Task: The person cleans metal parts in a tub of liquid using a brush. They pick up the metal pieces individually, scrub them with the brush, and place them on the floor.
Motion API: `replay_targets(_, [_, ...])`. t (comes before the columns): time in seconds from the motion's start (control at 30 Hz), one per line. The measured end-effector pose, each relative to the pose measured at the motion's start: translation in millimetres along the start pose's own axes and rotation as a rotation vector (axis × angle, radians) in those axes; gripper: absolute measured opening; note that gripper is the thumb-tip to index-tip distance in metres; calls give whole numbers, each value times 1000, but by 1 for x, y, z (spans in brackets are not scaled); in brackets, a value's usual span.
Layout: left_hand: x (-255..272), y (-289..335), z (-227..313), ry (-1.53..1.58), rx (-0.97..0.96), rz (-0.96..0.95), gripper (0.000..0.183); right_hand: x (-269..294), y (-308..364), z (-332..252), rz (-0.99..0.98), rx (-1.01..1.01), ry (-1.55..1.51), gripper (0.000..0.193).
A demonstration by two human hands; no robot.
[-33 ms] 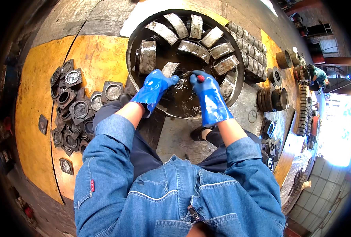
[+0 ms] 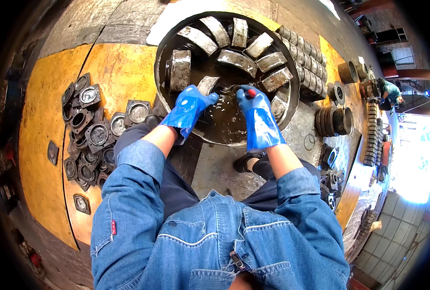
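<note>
Over the dark wash basin (image 2: 162,72) of oily liquid, my gloved left hand (image 2: 188,108) grasps a curved metal segment (image 2: 206,85), while my right hand (image 2: 254,108) is clenched on a red-handled brush (image 2: 250,93) touching it. Square bearing housings (image 2: 91,128) lie left of the basin.

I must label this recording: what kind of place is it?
Probably a machine repair workshop: a round basin of dark liquid holds metal parts, square metal housings lie piled on the floor, and gloved hands clean one piece.

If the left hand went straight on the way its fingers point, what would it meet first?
Probably the curved grey metal piece that the left hand already touches in the dark round basin; past it, the right hand, though depth is unclear.
</note>
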State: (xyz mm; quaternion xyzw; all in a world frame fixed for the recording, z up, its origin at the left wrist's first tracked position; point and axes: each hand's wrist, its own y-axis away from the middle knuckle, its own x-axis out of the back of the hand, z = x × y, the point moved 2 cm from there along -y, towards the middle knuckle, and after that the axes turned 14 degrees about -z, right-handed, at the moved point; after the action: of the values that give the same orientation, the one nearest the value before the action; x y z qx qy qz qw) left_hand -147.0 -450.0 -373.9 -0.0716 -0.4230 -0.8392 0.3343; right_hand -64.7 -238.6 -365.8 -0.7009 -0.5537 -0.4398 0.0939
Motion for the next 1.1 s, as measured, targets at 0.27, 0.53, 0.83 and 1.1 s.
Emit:
replay_targets(0.27, [-1,-17,-4,-40,-7,-51,88,-15,14,25,-27,-262,-507,43])
replay_targets(0.53, [-24,-19,9,-138,-15,57,80,-17,46,54,-451,305,-416,26])
replay_targets(0.83, [-28,-11,33,-245,47,46,67,44,39,12,-120,8,-649,31])
replay_targets(1.1, [-21,17,52,-764,4,-81,69,10,23,48,-194,-60,-1214,35])
